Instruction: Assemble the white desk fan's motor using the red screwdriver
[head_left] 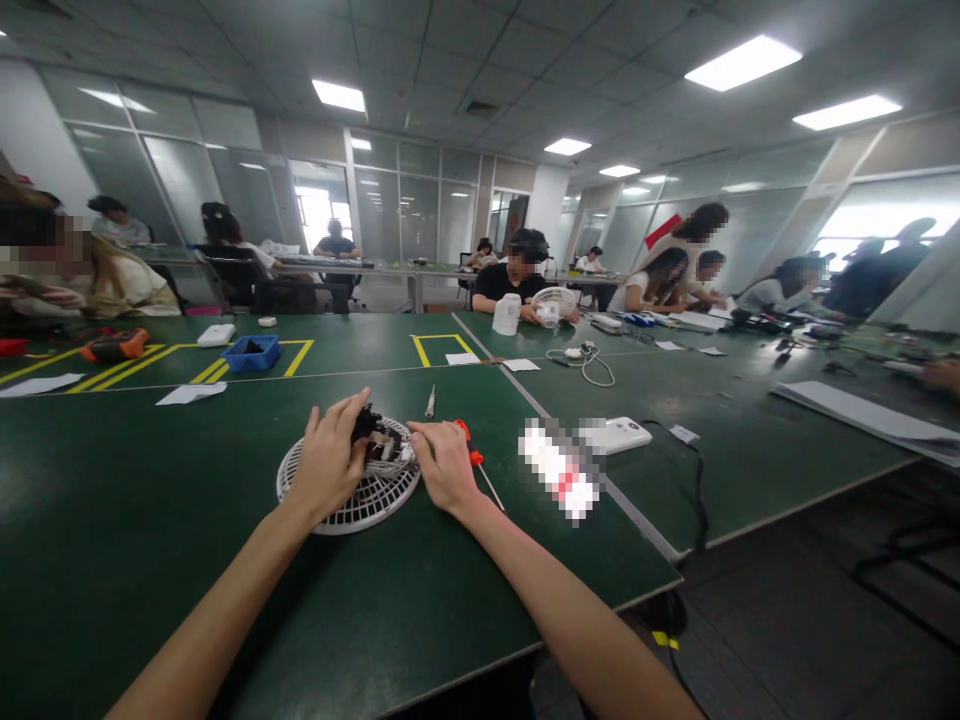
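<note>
A round white fan grille (pixel 352 500) lies flat on the green table (pixel 150 520) in front of me. A small black motor part with wires (pixel 379 438) sits on its middle. My left hand (pixel 326 462) is curled around the left side of that part, fingers closed on it. My right hand (pixel 444 462) rests at the grille's right edge, fingers bent and pinching at the wires. An orange-handled screwdriver (pixel 474 455) lies just right of my right hand. A second small screwdriver (pixel 430 402) lies beyond the grille.
A white device with a black cable (pixel 626 434) and a blurred-out object (pixel 561 470) lie to the right. A blue tray (pixel 252 353), paper slips and an orange tool (pixel 116 345) are farther left. A person across the table holds a white fan (pixel 553 303). Other people sit around. The table edge runs near right.
</note>
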